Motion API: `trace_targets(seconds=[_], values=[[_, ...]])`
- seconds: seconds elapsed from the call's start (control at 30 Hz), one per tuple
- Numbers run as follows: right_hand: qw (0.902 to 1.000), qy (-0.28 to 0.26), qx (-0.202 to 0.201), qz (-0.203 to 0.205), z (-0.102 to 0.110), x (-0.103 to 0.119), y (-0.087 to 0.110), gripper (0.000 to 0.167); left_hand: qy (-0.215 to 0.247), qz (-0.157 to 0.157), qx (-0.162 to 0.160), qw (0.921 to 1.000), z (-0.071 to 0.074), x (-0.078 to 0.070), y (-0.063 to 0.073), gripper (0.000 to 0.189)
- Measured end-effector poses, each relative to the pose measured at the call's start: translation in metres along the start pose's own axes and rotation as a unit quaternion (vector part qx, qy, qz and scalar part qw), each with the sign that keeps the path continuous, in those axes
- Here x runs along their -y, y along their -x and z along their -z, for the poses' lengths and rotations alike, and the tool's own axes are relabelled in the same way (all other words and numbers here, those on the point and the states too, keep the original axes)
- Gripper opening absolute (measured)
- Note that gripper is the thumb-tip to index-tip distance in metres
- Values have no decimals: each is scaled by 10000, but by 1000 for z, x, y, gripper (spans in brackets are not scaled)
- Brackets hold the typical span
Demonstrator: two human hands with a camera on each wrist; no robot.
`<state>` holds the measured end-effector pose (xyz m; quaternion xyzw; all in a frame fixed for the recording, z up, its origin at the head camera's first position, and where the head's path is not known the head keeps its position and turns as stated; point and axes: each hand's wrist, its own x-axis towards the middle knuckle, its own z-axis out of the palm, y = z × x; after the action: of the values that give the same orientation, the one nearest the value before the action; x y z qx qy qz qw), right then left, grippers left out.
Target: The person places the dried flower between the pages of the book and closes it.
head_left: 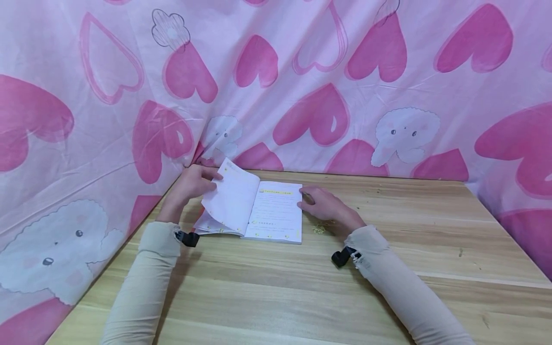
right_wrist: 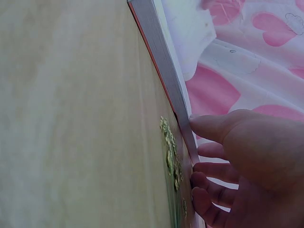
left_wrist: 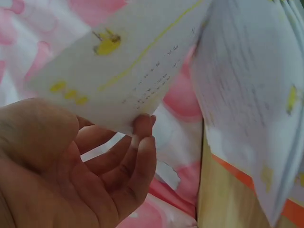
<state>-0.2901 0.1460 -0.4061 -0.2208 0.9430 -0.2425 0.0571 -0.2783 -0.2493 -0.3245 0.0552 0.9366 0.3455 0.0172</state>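
broad tabletop (head_left: 258, 287), hands (head_left: 323, 205) at book (head_left: 276, 211) edges

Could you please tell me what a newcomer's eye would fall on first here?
Probably the pink heart-patterned cloth, which fills the background behind and to the left of the wooden tabletop. Next might come the open book near the tabletop's far edge, with the left hand at the edge of a raised page and the right hand at the book's right edge.
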Motion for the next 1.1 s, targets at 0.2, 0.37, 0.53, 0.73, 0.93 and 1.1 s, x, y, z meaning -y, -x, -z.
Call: trace_targets(seconds=[0.2, 0.37, 0.53, 0.73, 0.93, 1.1], values=[[10000, -12, 2, 48, 1, -1, 0, 61, -611, 72, 330, 9976, -8, 11, -5, 36], [10000, -11, -26, 69, 0, -1, 1, 61, -722, 525, 466, 9949, -17, 14, -3, 34], [10000, 6, -32, 36, 0, 0, 0, 61, -1202, 801, 483, 9883, -24, 17, -5, 31], [10000, -23, -19, 22, 1, 1, 2, 61, -1816, 897, 605, 9774, -35, 16, -10, 40], [10000, -38, -28, 17, 1, 0, 2, 62, -1887, 1091, 609, 9740, -43, 9, -9, 54], [10000, -43, -51, 47, 0, -1, 0, 62, -2118, 939, 503, 9715, -51, 7, -8, 54]])
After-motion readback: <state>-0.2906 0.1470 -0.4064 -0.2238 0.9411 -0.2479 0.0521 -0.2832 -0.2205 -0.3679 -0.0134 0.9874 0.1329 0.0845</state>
